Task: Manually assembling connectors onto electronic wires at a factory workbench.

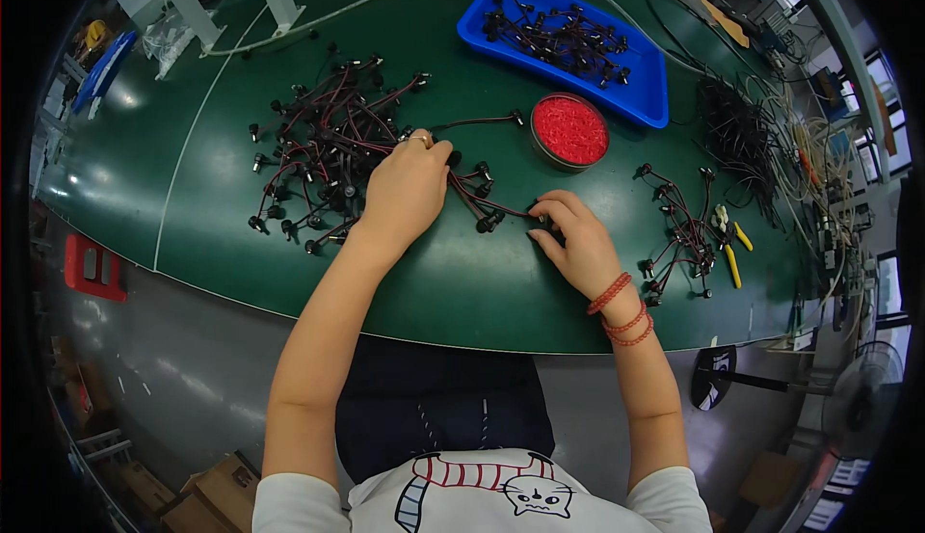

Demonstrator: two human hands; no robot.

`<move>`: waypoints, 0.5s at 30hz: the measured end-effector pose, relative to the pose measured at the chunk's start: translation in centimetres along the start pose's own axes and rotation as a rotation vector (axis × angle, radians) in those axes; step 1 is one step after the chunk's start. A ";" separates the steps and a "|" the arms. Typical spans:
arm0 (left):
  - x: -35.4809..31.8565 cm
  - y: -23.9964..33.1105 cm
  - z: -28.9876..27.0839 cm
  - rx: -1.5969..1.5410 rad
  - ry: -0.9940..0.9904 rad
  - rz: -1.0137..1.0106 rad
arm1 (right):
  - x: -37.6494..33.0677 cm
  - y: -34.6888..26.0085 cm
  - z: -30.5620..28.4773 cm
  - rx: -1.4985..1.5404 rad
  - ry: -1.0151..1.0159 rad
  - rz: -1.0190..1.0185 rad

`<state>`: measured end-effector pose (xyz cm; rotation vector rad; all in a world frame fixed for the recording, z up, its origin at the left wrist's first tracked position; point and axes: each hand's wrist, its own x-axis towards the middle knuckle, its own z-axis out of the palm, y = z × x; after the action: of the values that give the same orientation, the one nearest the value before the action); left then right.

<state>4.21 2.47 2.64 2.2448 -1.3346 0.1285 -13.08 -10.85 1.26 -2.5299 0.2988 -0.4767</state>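
Short dark red and black cables with black plugs at their ends lie in a tangled pile [332, 138] on the green table. My left hand [409, 186] is closed at the pile's right edge, its fingers curled down around some cables; their tips are hidden. Several loose cables [472, 186] fan out to the right from under it. With thumb and fingers, my right hand [575, 239] pinches the plug end of one short cable [515, 211], stretched between the two hands. Another cable end points right, near a round tin [568, 164] of small red pieces.
A blue tray [631, 99] at the far side holds more such cables. To the right lie a smaller group of cables [684, 234] and yellow-handled pliers [734, 265]. Bundled black wires [737, 133] crowd the far right. A red stool [93, 268] stands on the floor at left.
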 end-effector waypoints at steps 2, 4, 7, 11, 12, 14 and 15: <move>0.3 -0.3 0.3 0.029 -0.065 0.011 | -0.2 0.1 -0.1 0.009 0.007 -0.005; 0.6 -0.8 0.6 0.041 -0.100 0.019 | -0.4 -0.2 -0.3 0.046 0.042 0.019; 1.0 -2.0 1.0 0.112 0.127 0.102 | -1.2 -0.9 -1.3 0.139 0.079 0.089; 1.3 -2.0 0.8 0.067 0.228 0.202 | -2.6 -1.7 -3.2 0.273 0.149 0.213; 1.2 -1.7 0.8 0.065 0.227 0.203 | -2.9 -1.8 -3.4 0.262 0.178 0.223; 0.6 -0.1 0.2 -0.271 0.041 0.062 | -3.6 -2.0 -3.7 0.252 0.207 0.238; 0.5 0.8 -0.3 -0.438 -0.053 -0.010 | -3.9 -2.1 -3.8 0.233 0.235 0.208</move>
<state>3.84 1.92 3.35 1.8943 -1.2370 -0.2103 -17.89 -9.72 4.29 -2.1902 0.5545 -0.6839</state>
